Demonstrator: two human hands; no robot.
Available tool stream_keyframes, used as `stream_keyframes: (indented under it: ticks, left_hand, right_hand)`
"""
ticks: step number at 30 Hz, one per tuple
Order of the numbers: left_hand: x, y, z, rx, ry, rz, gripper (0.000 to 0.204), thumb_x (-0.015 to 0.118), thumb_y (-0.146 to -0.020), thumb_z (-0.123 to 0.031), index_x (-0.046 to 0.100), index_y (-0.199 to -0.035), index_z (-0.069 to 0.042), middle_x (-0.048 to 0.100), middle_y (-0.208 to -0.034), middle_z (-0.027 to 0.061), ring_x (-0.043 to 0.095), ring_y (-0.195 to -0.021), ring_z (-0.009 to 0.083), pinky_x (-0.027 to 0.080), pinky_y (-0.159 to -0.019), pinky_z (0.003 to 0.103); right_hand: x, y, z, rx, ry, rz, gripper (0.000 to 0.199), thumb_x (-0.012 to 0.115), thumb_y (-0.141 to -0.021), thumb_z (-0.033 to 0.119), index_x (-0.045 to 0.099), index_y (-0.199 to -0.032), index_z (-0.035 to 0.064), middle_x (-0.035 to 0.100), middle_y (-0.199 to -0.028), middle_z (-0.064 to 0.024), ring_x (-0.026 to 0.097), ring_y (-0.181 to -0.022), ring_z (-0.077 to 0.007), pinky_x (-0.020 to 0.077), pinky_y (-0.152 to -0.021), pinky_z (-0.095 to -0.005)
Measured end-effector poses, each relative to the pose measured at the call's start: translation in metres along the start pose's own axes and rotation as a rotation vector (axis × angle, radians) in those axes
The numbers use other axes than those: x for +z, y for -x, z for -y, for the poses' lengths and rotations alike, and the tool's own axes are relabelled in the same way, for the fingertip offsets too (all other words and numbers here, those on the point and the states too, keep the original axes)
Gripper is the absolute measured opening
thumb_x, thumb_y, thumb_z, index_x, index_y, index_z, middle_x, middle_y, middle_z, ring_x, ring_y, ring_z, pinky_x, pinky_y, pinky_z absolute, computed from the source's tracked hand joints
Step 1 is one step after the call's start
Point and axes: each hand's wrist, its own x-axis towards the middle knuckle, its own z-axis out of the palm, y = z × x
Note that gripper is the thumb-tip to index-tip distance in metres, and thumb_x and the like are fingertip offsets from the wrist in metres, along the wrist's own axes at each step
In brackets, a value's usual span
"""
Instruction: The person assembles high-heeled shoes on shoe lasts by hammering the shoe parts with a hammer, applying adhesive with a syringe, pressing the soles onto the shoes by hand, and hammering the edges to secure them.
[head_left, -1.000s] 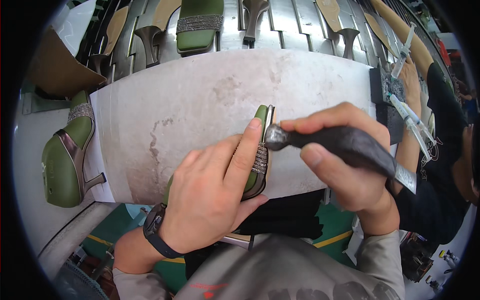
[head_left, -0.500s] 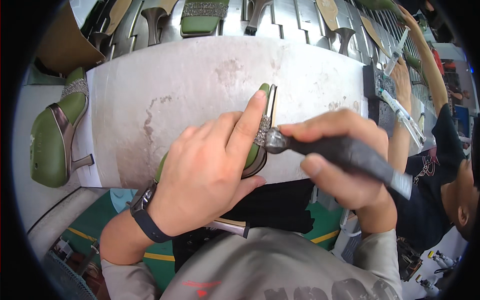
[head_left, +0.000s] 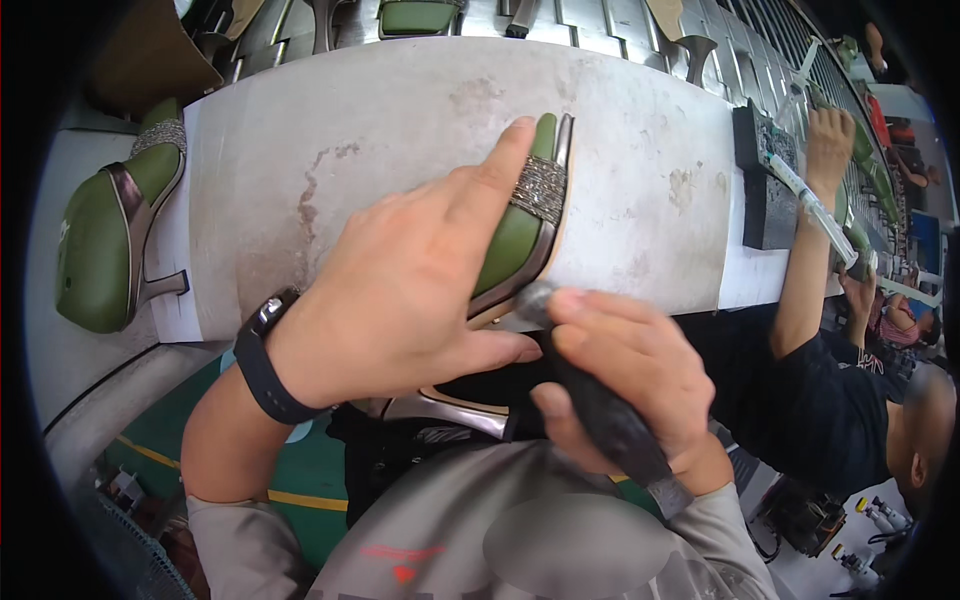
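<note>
On the pale work surface a high-heeled sandal (head_left: 512, 245) lies on its side over a green last, with a glittering strap and metallic edging. My left hand (head_left: 405, 275) grips it, index finger stretched along the toe end and thumb near the heel end. The silvery heel (head_left: 465, 412) hangs over the near edge. In my right hand (head_left: 650, 375) is a dark-handled hammer (head_left: 605, 415) with a rounded metal head. That head is by the sole edge near my left thumb; blur hides whether it touches.
A similar green sandal (head_left: 105, 240) rests at the left. Beyond the far edge runs a slatted metal conveyor (head_left: 590, 30) with more shoe parts. At the right are a black block (head_left: 765, 190), syringes (head_left: 815, 210) and a co-worker's arm (head_left: 805, 255).
My right hand and the hammer have moved nearer me and left, from the strap to the sole edge by my thumb. More of the strap shows. The co-worker's arm has shifted.
</note>
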Motion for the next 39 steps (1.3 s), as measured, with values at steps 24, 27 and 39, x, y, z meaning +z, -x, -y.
stream_keyframes:
  ticks: [24, 27, 39]
  left_hand:
    - [0.000, 0.021, 0.027, 0.067, 0.069, -0.157, 0.053, 0.077, -0.095, -0.029, 0.065, -0.132, 0.007, 0.072, -0.109, 0.0215, 0.067, -0.091, 0.0409, 0.052, -0.082, 0.046]
    - [0.003, 0.021, 0.025, 0.074, 0.061, -0.191, 0.053, 0.078, -0.094, -0.029, 0.065, -0.131, 0.006, 0.072, -0.107, 0.0206, 0.067, -0.090, 0.0402, 0.052, -0.081, 0.045]
    - [0.000, 0.019, 0.030, 0.023, 0.138, -0.141, 0.048, 0.072, -0.101, -0.030, 0.066, -0.132, 0.007, 0.073, -0.107, 0.0217, 0.070, -0.096, 0.0386, 0.054, -0.086, 0.041]
  right_hand:
    - [0.038, 0.014, 0.020, 0.191, -0.291, 0.063, 0.041, 0.088, -0.074, 0.002, 0.072, -0.111, -0.0078, 0.076, -0.108, -0.0240, 0.078, -0.098, -0.0371, 0.0671, -0.081, -0.0416]
    - [0.039, 0.011, 0.018, 0.163, -0.331, 0.106, 0.039, 0.088, -0.074, 0.003, 0.073, -0.109, -0.0064, 0.076, -0.110, -0.0227, 0.077, -0.098, -0.0361, 0.0674, -0.081, -0.0411]
    - [0.020, 0.001, 0.009, 0.089, -0.187, 0.118, 0.036, 0.089, -0.076, 0.005, 0.076, -0.108, -0.0052, 0.078, -0.107, -0.0184, 0.079, -0.100, -0.0347, 0.0641, -0.089, -0.0412]
